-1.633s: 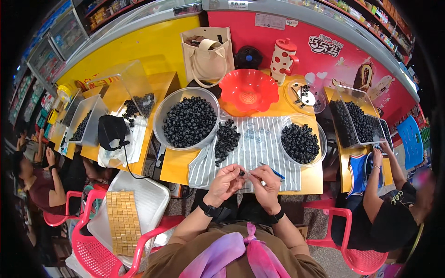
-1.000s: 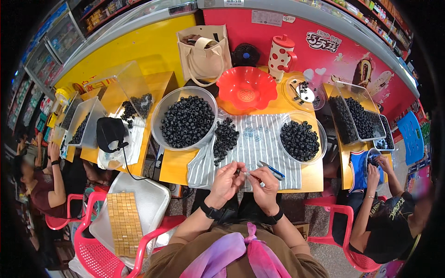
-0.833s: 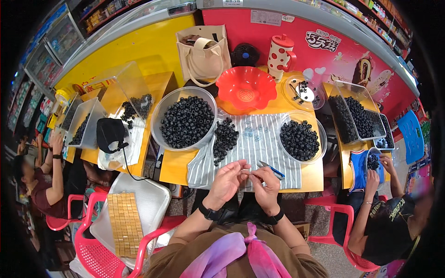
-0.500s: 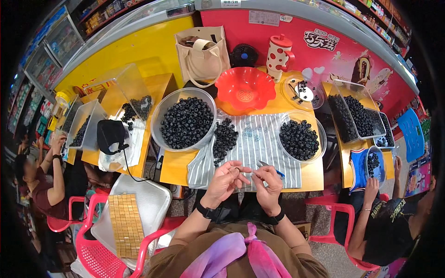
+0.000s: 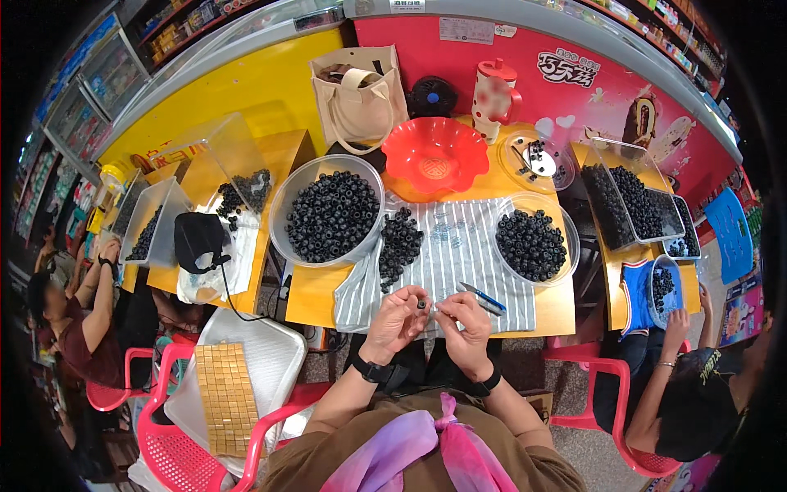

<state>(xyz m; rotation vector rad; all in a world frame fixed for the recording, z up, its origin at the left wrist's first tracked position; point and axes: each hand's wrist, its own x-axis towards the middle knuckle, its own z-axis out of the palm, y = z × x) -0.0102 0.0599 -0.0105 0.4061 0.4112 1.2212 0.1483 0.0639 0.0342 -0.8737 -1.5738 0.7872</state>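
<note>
Over the near edge of the table, my left hand (image 5: 395,326) pinches a small black ring-shaped piece (image 5: 421,304) between its fingertips. Close beside it, my right hand (image 5: 466,332) has thumb and fingers pressed together; whatever they hold is too small to make out. A slim dark tool with blue parts (image 5: 484,300) rests on the striped cloth (image 5: 361,295) just beyond my right hand. A loose pile of black pieces (image 5: 400,246) lies on the cloth ahead of my left hand, with small clear bits (image 5: 447,231) to its right.
A large clear tub (image 5: 277,193) full of black pieces stands left, a smaller round tub (image 5: 571,266) right. Behind are a red scalloped bowl (image 5: 436,156), a beige bag (image 5: 352,107) and a dotted cup (image 5: 493,98). Other people sit at tables on both sides.
My right hand has shifted slightly left, uncovering more of the dark and blue tool. My left fingers have curled inward, and a black piece now shows at their tips.
</note>
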